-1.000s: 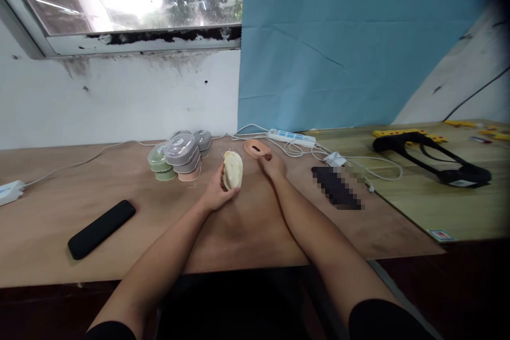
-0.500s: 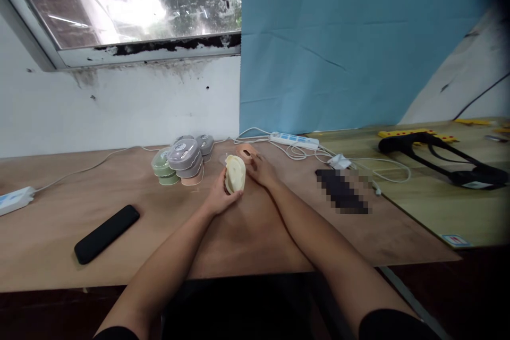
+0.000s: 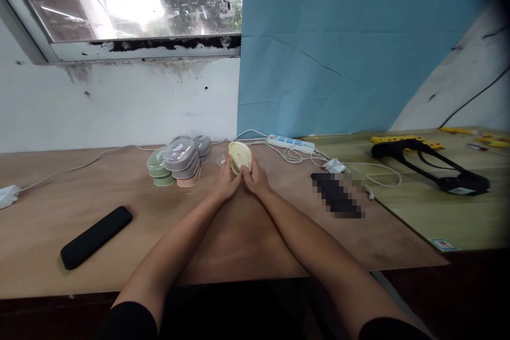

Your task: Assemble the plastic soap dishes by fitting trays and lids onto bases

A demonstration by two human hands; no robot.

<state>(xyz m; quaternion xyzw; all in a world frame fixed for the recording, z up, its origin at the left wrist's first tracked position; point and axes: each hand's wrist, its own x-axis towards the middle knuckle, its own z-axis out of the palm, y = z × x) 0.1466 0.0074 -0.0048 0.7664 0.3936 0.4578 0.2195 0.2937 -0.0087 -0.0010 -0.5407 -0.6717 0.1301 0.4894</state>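
A small cream-coloured oval container (image 3: 239, 156) is held up just above the wooden table (image 3: 239, 234), tilted toward me. My left hand (image 3: 225, 183) grips its left side and my right hand (image 3: 255, 179) grips its right side, fingers of both closed around it. The orange piece that lay behind it earlier is not visible now. Left of my hands sits a pile of small oval containers (image 3: 179, 161) with grey lids, in green, grey and peach.
A black phone (image 3: 94, 237) lies at the front left. A white power strip (image 3: 290, 142) and tangled white cables (image 3: 350, 167) run along the back. A blurred dark object (image 3: 337, 195) lies right of my hands. A black and yellow tool (image 3: 430, 162) rests on the lighter board at right.
My right hand drew back from the orange piece at the rear and closed on the cream container together with my left hand. The container was lifted slightly and turned to face me.
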